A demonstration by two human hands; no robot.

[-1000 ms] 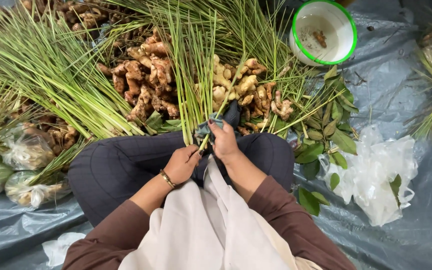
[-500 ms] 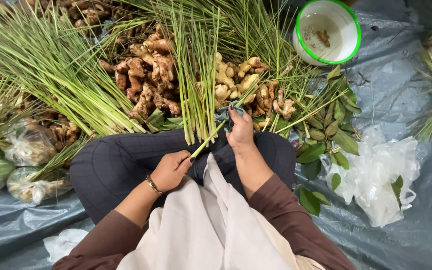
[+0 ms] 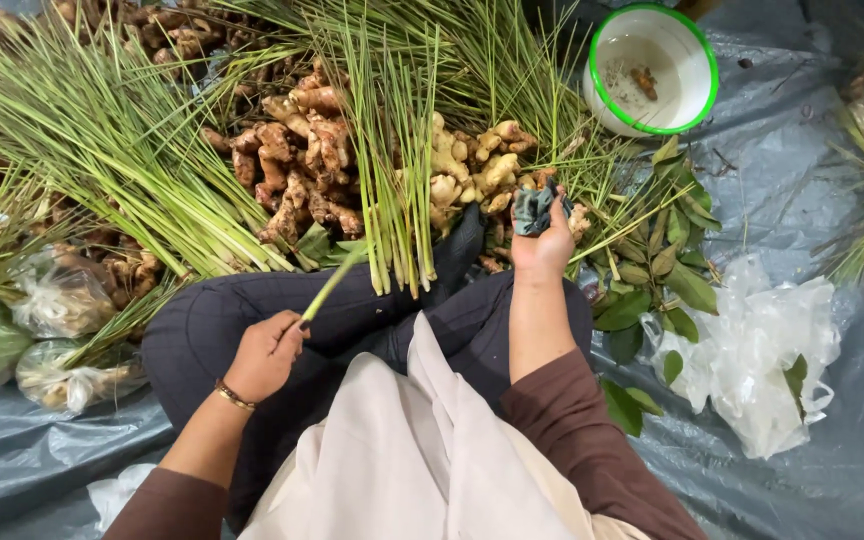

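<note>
Our left hand (image 3: 264, 352) pinches one slim green lemongrass stalk (image 3: 330, 285) over our lap. Our right hand (image 3: 542, 245) closes its grip on a crumpled dark cloth (image 3: 534, 208) beside knobbly ginger roots (image 3: 472, 165).

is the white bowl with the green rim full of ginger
No, the white bowl is nearly bare inside, with only one small ginger piece and a few crumbs, while the ginger pile lies on the sheet.

grey plastic sheet (image 3: 812, 180) carries lemongrass (image 3: 102, 140), ginger roots (image 3: 302, 160), white bowl (image 3: 652, 70), leaves (image 3: 667, 270).
</note>
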